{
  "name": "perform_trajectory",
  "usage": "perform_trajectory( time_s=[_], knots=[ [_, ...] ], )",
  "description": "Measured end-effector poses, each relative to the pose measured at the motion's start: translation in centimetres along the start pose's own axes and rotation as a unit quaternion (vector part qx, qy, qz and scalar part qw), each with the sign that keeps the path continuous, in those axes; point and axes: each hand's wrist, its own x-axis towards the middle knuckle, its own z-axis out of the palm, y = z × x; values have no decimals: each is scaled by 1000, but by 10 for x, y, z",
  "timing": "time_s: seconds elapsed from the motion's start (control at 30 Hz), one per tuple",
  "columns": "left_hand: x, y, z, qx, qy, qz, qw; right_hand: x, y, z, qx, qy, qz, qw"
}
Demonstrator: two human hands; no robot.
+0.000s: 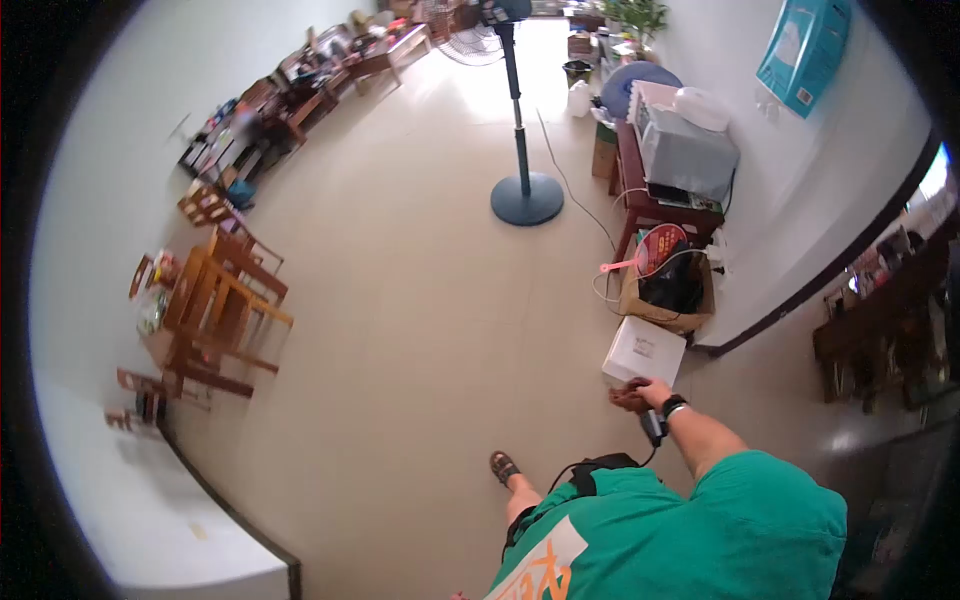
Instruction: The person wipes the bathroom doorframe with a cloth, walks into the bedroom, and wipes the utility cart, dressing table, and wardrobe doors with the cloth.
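Observation:
My right hand (655,392) reaches down at the lower right, wearing a dark wristband (674,405). Its fingers are closed on a crumpled reddish-brown thing (627,398), perhaps a cloth; its exact kind is unclear. Right by it, a white box (648,350) with dark print on top stands on the floor. Below the wrist hangs a small dark and silver device (653,428) on a black cable. Of my left hand (458,596), only what seems a bit of skin shows at the bottom edge; its fingers are hidden.
Behind the white box is a cardboard carton (690,318) holding a black bag and a red racket (660,248). A red-brown table (640,190) carries a grey-covered item. A standing fan (527,198) trails a cord. Wooden chairs (215,310) line the left.

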Motion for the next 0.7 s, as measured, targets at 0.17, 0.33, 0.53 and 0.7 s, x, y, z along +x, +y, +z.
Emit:
perform_trajectory(
  time_s=[0.17, 0.33, 0.53, 0.7],
  knots=[
    [77, 123, -48, 128, -12, 26, 991, 37, 64, 3, 277, 128, 89, 948],
    [144, 328, -20, 181, -20, 89, 979, -7, -8, 54, 131, 241, 60, 960],
    [191, 505, 112, 110, -222, 210, 946, -3, -62, 114, 149, 274, 146, 939],
    [209, 568, 213, 193, -276, 221, 915, 65, -78, 147, -21, 333, 257, 907]
  ],
)
